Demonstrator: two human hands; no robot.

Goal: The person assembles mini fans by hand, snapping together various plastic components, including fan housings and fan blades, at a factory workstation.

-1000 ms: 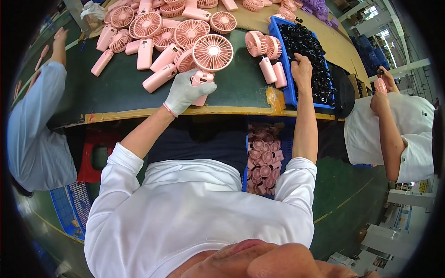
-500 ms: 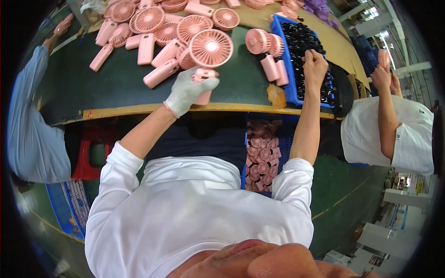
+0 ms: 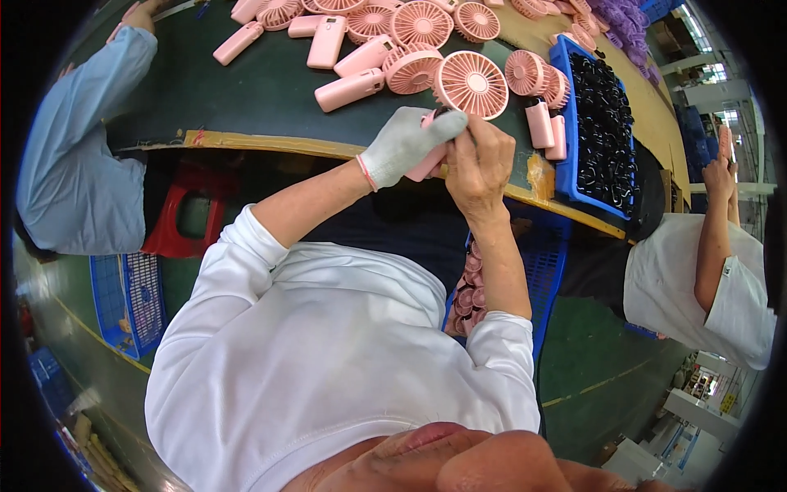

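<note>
My left hand [image 3: 403, 146], in a pale glove, is closed around the pink handle of a handheld fan [image 3: 472, 85] at the table's front edge. The fan's round ribbed head points away from me, and a dark bit shows at its neck. My bare right hand [image 3: 482, 164] is at that neck, thumb and fingers pressed together against the fan; what they pinch is hidden. To the right is a blue tray [image 3: 562, 74] full of small black curved parts [image 3: 605, 135]. Two pink fans [image 3: 529, 74] with dark necks lie against the tray's left side.
Several more pink fans [image 3: 420, 25] are heaped at the back of the green table [image 3: 246, 90]. Purple items [image 3: 627, 29] lie at the far right. Under the table edge stands a blue crate [image 3: 545, 254] with pink fans. Co-workers sit left, in a blue sleeve [image 3: 90, 98], and right.
My right hand has left the tray of black parts and come left to the fan's neck. The fan in my left hand stays held. The whole view has shifted and turned.
</note>
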